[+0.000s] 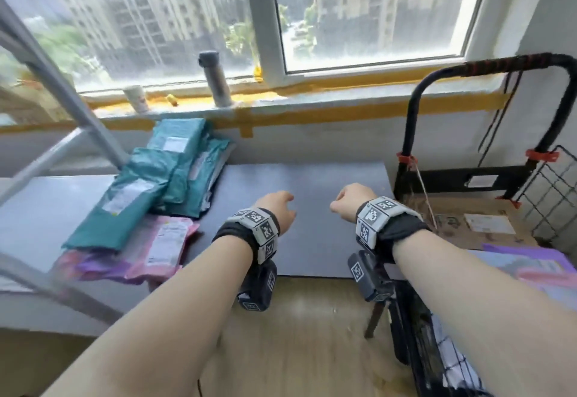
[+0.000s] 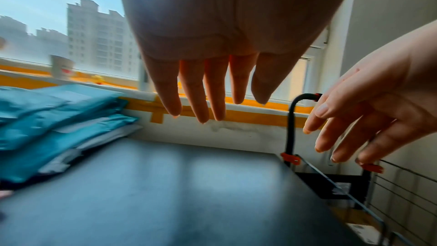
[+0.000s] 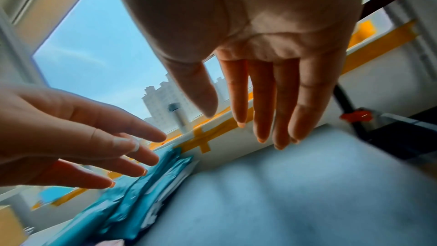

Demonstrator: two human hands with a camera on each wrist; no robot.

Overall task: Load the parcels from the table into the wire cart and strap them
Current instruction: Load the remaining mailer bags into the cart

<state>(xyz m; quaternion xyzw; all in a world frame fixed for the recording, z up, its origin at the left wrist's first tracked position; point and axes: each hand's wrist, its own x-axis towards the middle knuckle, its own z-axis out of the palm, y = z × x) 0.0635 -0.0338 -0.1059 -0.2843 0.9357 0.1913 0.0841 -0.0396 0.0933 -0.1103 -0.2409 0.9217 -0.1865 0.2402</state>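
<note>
The dark table (image 1: pixel 312 184) runs under the window, its right edge beside the black wire cart (image 1: pixel 549 184), where a cardboard box (image 1: pixel 452 225) and purple and pink parcels (image 1: pixel 530 262) lie. On the table's left sits the pile of teal parcels (image 1: pixel 175 172) over pink ones (image 1: pixel 162 243). Both hands hover above the bare tabletop — left hand (image 2: pixel 212 48) and right hand (image 3: pixel 260 44) each empty, fingers straight and loosely spread.
</note>
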